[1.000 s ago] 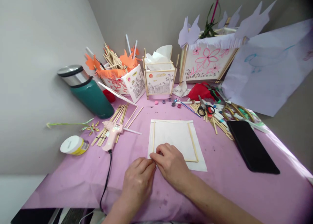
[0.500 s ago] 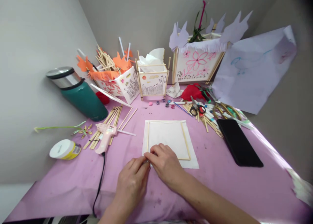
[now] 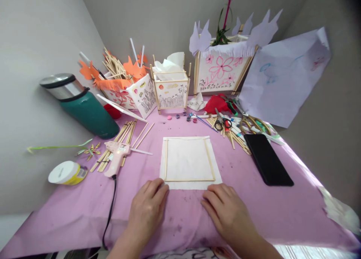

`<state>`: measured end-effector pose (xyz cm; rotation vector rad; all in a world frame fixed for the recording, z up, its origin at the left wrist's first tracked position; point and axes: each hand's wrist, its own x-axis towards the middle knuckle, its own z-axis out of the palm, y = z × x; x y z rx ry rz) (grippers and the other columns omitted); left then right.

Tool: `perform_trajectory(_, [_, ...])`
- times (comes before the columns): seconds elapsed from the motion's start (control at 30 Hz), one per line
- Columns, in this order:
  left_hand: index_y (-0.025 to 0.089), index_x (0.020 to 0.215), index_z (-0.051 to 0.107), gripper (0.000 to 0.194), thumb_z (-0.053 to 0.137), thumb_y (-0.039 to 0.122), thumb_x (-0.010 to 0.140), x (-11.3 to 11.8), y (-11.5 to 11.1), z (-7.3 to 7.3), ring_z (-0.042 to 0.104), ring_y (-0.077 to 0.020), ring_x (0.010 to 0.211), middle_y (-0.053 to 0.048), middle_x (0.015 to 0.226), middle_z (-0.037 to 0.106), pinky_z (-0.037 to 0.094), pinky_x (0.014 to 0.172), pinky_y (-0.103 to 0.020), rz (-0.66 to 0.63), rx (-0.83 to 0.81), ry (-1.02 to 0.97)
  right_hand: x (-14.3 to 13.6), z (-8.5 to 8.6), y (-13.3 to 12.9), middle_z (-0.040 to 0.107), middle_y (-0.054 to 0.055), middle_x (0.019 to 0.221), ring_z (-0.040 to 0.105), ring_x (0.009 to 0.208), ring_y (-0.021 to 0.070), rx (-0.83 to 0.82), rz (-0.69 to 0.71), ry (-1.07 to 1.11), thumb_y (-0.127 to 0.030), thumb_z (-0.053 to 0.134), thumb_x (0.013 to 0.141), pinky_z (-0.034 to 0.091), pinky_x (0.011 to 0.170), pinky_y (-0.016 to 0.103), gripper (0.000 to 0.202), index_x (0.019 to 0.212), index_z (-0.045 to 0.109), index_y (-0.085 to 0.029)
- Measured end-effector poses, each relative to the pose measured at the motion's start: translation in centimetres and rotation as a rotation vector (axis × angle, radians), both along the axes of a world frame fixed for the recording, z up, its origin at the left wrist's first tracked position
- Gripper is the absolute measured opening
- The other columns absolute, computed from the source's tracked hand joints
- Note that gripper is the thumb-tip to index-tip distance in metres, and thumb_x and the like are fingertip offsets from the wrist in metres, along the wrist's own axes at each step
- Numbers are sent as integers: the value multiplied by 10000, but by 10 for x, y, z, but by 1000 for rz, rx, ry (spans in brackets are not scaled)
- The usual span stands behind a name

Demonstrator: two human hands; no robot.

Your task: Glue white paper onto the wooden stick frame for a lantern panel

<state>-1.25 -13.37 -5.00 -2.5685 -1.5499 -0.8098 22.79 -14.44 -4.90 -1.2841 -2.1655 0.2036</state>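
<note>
A white sheet of paper (image 3: 183, 185) lies on the table, with a square frame of thin wooden sticks (image 3: 188, 181) on top of it. At the sheet's lower left corner, my left hand (image 3: 149, 204) is closed, its thumb and fingertips pressed together at the edge. My right hand (image 3: 225, 208) is at the lower right corner, fingers curled over the edge with the thumb close beside them. The near strip of paper shows below the frame, between both hands. The undersides of the fingertips are hidden.
Left are a pink glue gun (image 3: 117, 157) with a black cord, wooden sticks (image 3: 129, 133), a jar (image 3: 68, 173) and a teal bottle (image 3: 87, 112). Decorated boxes (image 3: 172, 95) line the back. A phone (image 3: 267, 159), scissors (image 3: 222, 122) and markers lie right.
My right hand has moved from the left corner to the sheet's lower right corner, uncovering the frame's near stick. My left hand stays by the left corner. The view shifted slightly.
</note>
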Motion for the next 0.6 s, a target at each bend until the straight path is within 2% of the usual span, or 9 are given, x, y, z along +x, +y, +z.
perform_trajectory(0.1, [180, 981, 622, 169, 495, 112, 893, 2, 1, 2, 571, -191, 818, -69, 954, 640, 507, 708, -338, -9, 4, -12, 16, 0, -3, 606, 76, 860, 515, 809, 191, 64, -48, -6, -181, 471, 925, 375, 732, 331, 183, 880, 646, -153])
perform_trajectory(0.17, [181, 981, 625, 174, 497, 106, 890, 2, 1, 4, 574, -192, 821, -68, 951, 649, 512, 714, -338, -14, 9, -18, 19, 2, -3, 630, 92, 923, 533, 844, 204, 108, -63, -36, -210, 487, 920, 386, 749, 341, 180, 942, 653, -145])
perform_trajectory(0.23, [178, 983, 627, 180, 499, 97, 886, 3, 0, 5, 579, -191, 828, -69, 953, 654, 517, 720, -335, -19, 8, -27, 19, 4, -3, 642, 85, 898, 542, 826, 202, 110, -60, -55, -218, 484, 922, 387, 738, 342, 190, 915, 662, -152])
perform_trajectory(0.33, [168, 998, 628, 194, 510, 78, 873, 2, -1, 5, 584, -193, 850, -71, 966, 659, 523, 734, -337, -28, -3, -49, 11, 10, -1, 649, 76, 867, 546, 808, 197, 94, -32, -40, -198, 480, 923, 392, 738, 345, 201, 873, 671, -162])
perform_trajectory(0.4, [166, 1009, 626, 207, 515, 67, 866, 2, -3, 4, 583, -197, 861, -72, 973, 661, 526, 747, -344, -29, -15, -56, 1, 11, 1, 664, 100, 977, 555, 899, 224, 127, 33, -46, -209, 492, 921, 404, 807, 376, 200, 974, 673, -141])
perform_trajectory(0.5, [167, 1002, 628, 210, 511, 61, 864, 2, -4, 5, 579, -198, 853, -73, 965, 663, 529, 747, -351, -21, -21, -53, -17, 8, 5, 634, 131, 1173, 532, 1056, 260, 157, 143, -73, -264, 492, 932, 390, 915, 420, 309, 1151, 623, -90])
perform_trajectory(0.6, [168, 992, 633, 211, 490, 69, 872, 3, -5, 8, 577, -197, 838, -78, 944, 661, 532, 735, -353, -14, -32, -30, -29, 0, 7, 632, 127, 1200, 539, 1061, 262, 152, 163, -72, -302, 482, 939, 401, 909, 427, 347, 1176, 613, -86])
